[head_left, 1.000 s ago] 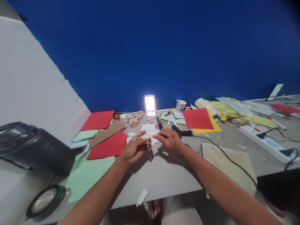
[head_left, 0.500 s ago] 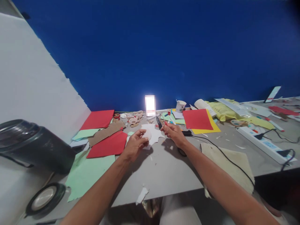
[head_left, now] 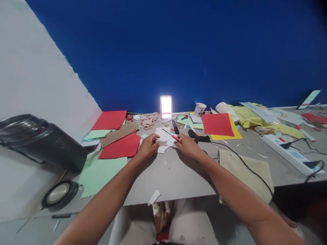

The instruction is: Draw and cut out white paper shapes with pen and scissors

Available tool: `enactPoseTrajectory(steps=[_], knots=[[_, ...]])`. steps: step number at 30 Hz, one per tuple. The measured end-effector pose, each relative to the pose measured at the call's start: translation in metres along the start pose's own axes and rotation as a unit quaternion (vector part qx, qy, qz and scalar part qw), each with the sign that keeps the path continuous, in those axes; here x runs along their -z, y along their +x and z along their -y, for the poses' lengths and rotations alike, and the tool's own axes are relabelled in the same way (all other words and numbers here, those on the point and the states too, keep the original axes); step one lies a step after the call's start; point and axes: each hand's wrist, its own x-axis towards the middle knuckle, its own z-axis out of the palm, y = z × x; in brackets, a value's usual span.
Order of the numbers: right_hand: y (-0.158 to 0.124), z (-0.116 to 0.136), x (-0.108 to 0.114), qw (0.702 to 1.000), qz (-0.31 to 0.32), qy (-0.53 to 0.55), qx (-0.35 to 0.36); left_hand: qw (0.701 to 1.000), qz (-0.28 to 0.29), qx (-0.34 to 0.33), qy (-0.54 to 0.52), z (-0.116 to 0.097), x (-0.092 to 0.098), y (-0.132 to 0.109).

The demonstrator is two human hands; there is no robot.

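Observation:
My left hand (head_left: 149, 146) pinches a small white paper piece (head_left: 161, 143) between thumb and fingers. It is held over a larger ragged-edged sheet of white paper (head_left: 168, 140) on the table. In my right hand (head_left: 187, 146) is a slim red-handled tool (head_left: 176, 138) with a thin, pointed grey end reaching left above the white paper. Its exact kind is hard to make out. Just beyond this hand lie a black marker-like object (head_left: 175, 127) and a black glue gun (head_left: 199, 136) with a cord.
Red sheets (head_left: 120, 147), a brown cardboard strip (head_left: 119, 134) and green paper (head_left: 102, 172) lie at left, beside a dark flask (head_left: 46, 143). To the right are a folded cloth (head_left: 245, 172), a white power strip (head_left: 291, 154) and a patterned paper cup (head_left: 199, 109). A lit screen (head_left: 166, 107) stands at the back.
The tool's pointed end now shows, aimed left toward the paper piece. My left hand has tilted the piece. The camera view has shifted, and the glue gun is more visible.

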Motion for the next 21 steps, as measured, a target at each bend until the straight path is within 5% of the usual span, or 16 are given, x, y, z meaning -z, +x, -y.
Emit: enactPoseTrajectory(steps=[8,21], knots=[[0.0,-0.001,0.003,0.999,-0.035,0.022,0.007,0.997,0.034,-0.041,0.055,-0.001,0.001,0.001],[-0.009,0.01,-0.001,0.986,-0.018,-0.164,0.002,0.999,0.021,-0.029,0.041,0.003,0.001,0.001]])
